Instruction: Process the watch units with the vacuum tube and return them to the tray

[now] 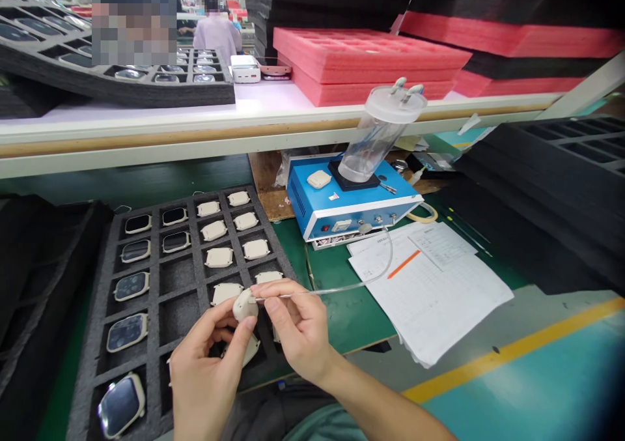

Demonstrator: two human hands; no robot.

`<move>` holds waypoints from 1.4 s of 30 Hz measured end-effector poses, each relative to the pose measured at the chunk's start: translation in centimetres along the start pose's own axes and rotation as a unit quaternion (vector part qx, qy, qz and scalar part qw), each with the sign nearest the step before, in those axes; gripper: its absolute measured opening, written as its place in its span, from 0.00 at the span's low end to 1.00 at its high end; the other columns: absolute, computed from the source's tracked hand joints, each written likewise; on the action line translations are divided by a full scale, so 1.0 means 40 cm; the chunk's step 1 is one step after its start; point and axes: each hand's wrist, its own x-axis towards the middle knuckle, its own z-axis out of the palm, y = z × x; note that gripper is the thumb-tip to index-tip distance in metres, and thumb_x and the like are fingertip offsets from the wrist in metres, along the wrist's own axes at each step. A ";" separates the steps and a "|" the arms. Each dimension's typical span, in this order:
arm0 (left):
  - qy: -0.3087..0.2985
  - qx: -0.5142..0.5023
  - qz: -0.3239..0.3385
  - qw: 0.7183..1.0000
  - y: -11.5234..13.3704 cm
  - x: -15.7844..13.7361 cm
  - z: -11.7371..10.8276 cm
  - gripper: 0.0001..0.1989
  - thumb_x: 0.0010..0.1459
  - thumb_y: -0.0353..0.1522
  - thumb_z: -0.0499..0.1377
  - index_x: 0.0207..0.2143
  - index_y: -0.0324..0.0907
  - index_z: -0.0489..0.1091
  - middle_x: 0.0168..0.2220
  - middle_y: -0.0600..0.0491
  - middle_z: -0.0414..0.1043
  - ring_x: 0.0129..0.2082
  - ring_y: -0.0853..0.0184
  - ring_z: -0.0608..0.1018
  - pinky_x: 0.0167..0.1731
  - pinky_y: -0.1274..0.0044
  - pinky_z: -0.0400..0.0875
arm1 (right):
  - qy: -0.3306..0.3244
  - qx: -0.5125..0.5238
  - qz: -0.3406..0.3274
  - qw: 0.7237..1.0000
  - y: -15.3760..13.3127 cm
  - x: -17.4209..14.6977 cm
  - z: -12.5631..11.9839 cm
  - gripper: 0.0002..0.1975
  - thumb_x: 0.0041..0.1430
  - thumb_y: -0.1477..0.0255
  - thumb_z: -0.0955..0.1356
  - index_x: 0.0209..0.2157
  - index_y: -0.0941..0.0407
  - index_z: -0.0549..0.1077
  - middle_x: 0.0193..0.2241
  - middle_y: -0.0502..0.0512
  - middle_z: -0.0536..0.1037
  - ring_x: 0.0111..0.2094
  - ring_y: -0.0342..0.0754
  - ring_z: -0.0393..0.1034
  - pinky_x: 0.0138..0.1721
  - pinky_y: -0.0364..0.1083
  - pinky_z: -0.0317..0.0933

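Between the thumb and fingers of my left hand [209, 356] is a cream watch case [244, 306], tilted on edge above the foam tray. My right hand [297, 324] pinches the end of a clear thin tube [336, 291] against the side of that case. Whether the tube's tip enters the case cannot be seen. The tube runs to the front of a blue machine [307, 216]. Under my hands lies a dark grey foam tray [178, 304], with cream watch cases on its right side and dark-screened watches [127, 332] on its left.
On the blue machine stand a clear cylinder [371, 144] and another cream case [319, 179]. Papers [434, 298] with an orange stick [403, 264] lie at right. Overhead, a shelf [263, 118] bears pink foam trays [361, 60] and a black tray of watches. People are beyond.
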 end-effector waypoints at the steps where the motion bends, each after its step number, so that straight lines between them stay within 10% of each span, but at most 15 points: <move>1: -0.003 0.001 0.001 1.000 -0.002 0.000 -0.001 0.13 0.53 0.39 0.72 0.40 0.45 0.85 0.32 0.52 0.84 0.26 0.69 0.80 0.26 0.82 0.78 | 0.000 -0.001 -0.001 1.000 0.000 0.001 0.000 0.09 0.70 0.76 0.68 0.44 0.52 0.82 0.41 0.57 0.86 0.43 0.50 0.84 0.46 0.47 0.78; 34: -0.011 0.023 0.017 1.000 -0.016 -0.016 0.002 0.14 0.57 0.39 0.71 0.44 0.44 0.83 0.33 0.52 0.83 0.26 0.67 0.80 0.27 0.79 0.78 | -0.006 -0.009 0.018 1.000 0.001 -0.009 -0.004 0.09 0.72 0.72 0.68 0.44 0.52 0.82 0.41 0.58 0.86 0.44 0.51 0.83 0.46 0.49 0.79; 42: -0.081 0.312 0.126 0.938 0.041 0.064 -0.157 0.19 0.74 0.34 0.51 0.56 0.43 0.78 0.48 0.46 0.82 0.50 0.55 0.78 0.52 0.64 0.73 | 0.074 0.061 0.104 0.990 0.004 -0.035 -0.011 0.08 0.71 0.67 0.70 0.41 0.54 0.82 0.38 0.56 0.86 0.41 0.51 0.84 0.44 0.51 0.82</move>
